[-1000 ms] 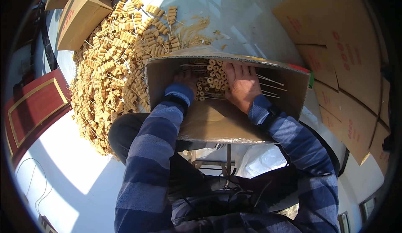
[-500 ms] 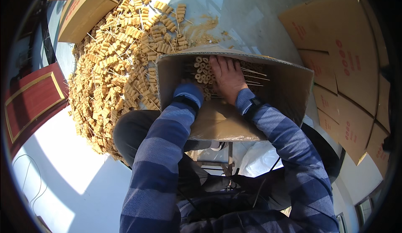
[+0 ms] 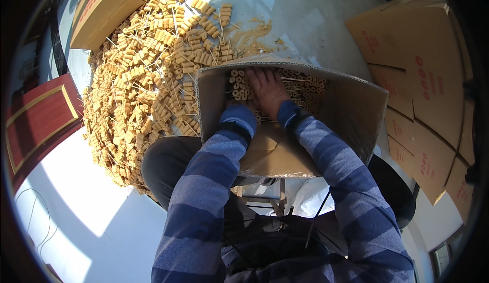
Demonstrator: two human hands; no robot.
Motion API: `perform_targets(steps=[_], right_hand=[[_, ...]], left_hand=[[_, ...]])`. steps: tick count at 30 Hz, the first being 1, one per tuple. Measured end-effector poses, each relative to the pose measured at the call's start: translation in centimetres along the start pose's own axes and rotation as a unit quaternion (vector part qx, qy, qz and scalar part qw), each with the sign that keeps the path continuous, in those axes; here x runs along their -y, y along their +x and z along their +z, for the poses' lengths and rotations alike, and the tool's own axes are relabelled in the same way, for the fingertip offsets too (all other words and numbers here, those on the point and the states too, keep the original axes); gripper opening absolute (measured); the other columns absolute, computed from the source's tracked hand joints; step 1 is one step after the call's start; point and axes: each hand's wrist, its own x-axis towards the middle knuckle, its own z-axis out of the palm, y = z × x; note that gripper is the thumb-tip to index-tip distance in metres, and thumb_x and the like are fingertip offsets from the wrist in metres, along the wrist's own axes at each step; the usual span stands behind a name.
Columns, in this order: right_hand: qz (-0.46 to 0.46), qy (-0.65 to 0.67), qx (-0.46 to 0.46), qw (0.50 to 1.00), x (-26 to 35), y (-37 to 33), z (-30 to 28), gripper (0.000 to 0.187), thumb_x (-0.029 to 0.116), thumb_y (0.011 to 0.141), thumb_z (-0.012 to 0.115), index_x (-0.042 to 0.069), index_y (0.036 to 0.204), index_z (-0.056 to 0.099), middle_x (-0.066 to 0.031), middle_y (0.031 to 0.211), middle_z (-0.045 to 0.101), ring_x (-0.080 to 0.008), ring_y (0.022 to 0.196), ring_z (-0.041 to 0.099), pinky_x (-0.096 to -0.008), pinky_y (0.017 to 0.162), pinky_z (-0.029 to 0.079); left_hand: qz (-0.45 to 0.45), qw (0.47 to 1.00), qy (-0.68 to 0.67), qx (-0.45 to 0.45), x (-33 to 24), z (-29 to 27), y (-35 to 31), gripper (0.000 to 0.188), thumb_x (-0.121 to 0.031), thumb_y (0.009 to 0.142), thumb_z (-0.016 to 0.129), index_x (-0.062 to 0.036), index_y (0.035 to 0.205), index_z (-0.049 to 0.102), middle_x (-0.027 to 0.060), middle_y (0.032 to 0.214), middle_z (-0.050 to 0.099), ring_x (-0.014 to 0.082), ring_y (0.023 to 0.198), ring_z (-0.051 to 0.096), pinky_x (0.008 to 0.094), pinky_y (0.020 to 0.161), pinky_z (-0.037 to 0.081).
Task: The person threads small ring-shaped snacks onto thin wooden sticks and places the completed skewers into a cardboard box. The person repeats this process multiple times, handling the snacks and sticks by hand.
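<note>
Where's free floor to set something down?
Grey floor beyond the box, between crumbs and brown cartons; white floor between red panel and left sleeve. Crowded: the skewer heap, and inside the box around the right hand.

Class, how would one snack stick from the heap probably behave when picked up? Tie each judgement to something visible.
A snack stick is probably light, since the ring ends in the box look hollow. It may be crumbly: what look like crumbs lie beside the heap. Rounded sides might let it roll a little.
</note>
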Motion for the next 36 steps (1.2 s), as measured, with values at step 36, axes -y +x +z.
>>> perform_targets(steps=[36], right_hand=[[-0.024,0.080,0.053,0.995,-2.2,-1.0,-1.2,0.054,0.007,0.088,0.055,0.008,0.142,0.048,-0.0165,0.145,0.049,-0.0370,0.132,0.049,-0.0462,0.112,0.041]], left_hand=[[-0.049,0.997,-0.057,0.034,-0.3,-1.3,2.4,0.075,-0.033,0.089,0.064,-0.0049,0.154,0.037,0.0169,0.166,0.018,0.0388,0.152,0.015,0.0553,0.121,0.016]])
